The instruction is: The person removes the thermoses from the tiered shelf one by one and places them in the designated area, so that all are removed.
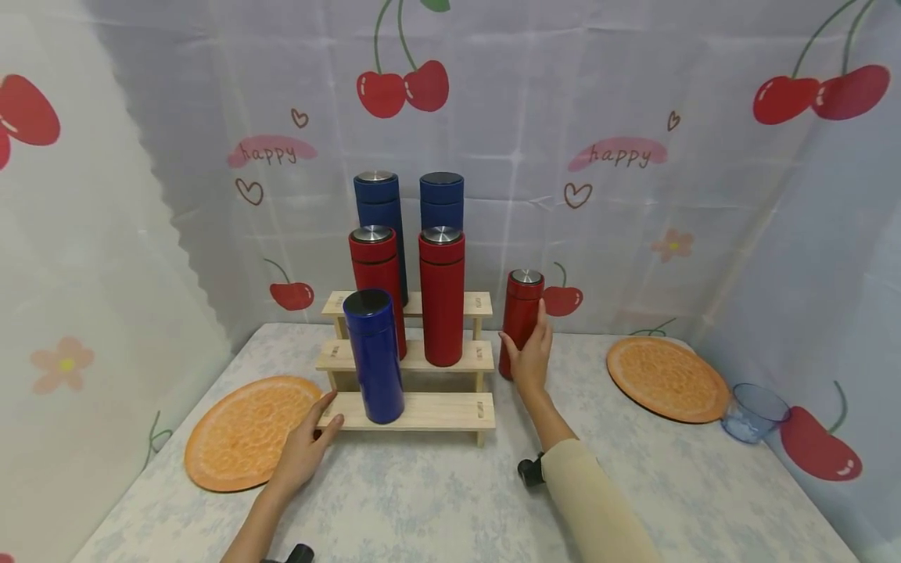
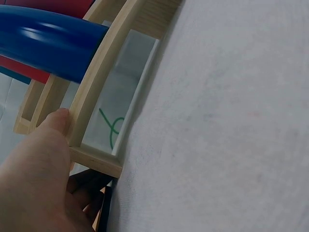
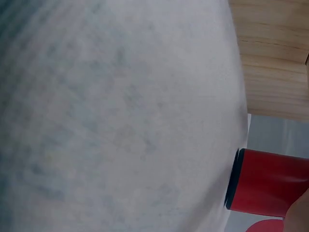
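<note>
A three-step wooden display rack stands on the table. My left hand grips the left end of its lowest step, the thumb lying against the wood. On that step a glossy blue thermos flask leans slightly. Two red thermos flasks occupy the middle step, and two dark blue ones the top step. To the right of the rack, my right hand holds another red thermos flask upright, thumb and fingers around its body. Its dark base shows low by the tabletop.
An orange round mat lies left of the rack, partly behind my left forearm. Another round mat lies at the right, with a clear blue cup beside it. A cherry-printed curtain hangs behind the table.
</note>
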The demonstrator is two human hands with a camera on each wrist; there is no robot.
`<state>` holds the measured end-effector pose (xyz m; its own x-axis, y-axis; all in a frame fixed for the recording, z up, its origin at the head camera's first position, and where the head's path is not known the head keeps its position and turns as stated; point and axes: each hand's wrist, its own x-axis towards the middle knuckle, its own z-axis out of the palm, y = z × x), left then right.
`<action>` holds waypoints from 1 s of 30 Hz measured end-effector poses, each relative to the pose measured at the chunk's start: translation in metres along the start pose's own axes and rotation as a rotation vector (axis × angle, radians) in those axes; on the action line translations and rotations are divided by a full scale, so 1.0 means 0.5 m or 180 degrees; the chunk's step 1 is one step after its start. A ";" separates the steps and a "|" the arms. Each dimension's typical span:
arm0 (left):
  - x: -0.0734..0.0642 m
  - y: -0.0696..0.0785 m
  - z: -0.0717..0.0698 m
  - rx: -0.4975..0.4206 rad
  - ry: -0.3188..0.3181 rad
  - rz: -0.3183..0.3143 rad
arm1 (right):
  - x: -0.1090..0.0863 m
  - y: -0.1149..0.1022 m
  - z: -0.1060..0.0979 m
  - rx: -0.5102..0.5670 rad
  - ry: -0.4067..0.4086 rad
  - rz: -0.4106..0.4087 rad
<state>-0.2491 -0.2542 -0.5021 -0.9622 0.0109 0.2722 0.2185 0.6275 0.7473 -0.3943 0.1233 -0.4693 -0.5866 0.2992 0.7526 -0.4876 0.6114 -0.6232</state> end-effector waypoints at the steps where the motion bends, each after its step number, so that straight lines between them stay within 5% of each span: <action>1: 0.000 0.000 0.000 -0.0008 0.0005 0.0004 | -0.001 0.001 0.001 -0.0013 0.0037 0.0002; 21: 0.001 -0.004 0.001 -0.0058 -0.0006 0.0007 | -0.026 -0.001 -0.004 0.0047 0.0158 -0.0051; 30: 0.000 -0.002 0.002 -0.0053 -0.0020 0.0025 | -0.016 -0.072 -0.033 0.0386 0.0733 -0.0225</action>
<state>-0.2493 -0.2541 -0.5032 -0.9614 0.0208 0.2744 0.2288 0.6144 0.7551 -0.3613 0.1110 -0.4495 -0.3926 0.4262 0.8150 -0.6041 0.5487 -0.5780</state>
